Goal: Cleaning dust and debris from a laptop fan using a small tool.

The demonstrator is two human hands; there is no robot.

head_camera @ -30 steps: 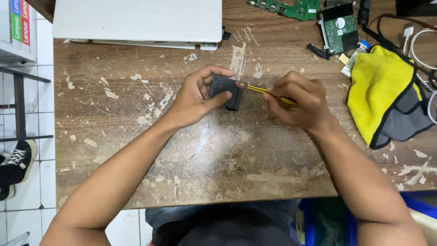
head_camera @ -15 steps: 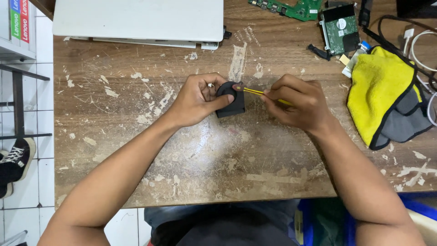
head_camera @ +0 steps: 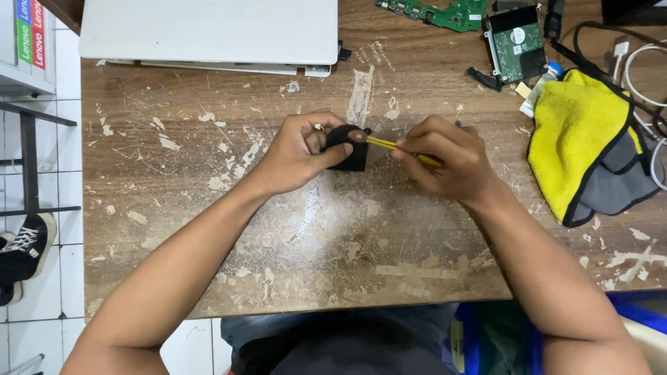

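Observation:
My left hand (head_camera: 295, 154) grips a small black fan-like part (head_camera: 347, 148) and holds it just above the worn wooden table (head_camera: 292, 236). My right hand (head_camera: 445, 156) pinches a thin yellow-handled tool (head_camera: 399, 146), whose tip rests on the top of the black part. A small metal bit shows between my left fingers at the part's left edge. Both hands meet near the table's middle.
A closed silver laptop (head_camera: 208, 31) lies at the back left. A green circuit board (head_camera: 438, 10), a hard drive (head_camera: 515, 43), cables (head_camera: 639, 55) and a yellow-and-grey cloth (head_camera: 590, 146) sit at the right. A black shoe (head_camera: 24, 250) is on the tiled floor at left.
The black part has turned a little in my left hand. The tool's tip has shifted onto its top face. Both hands stay in about the same place.

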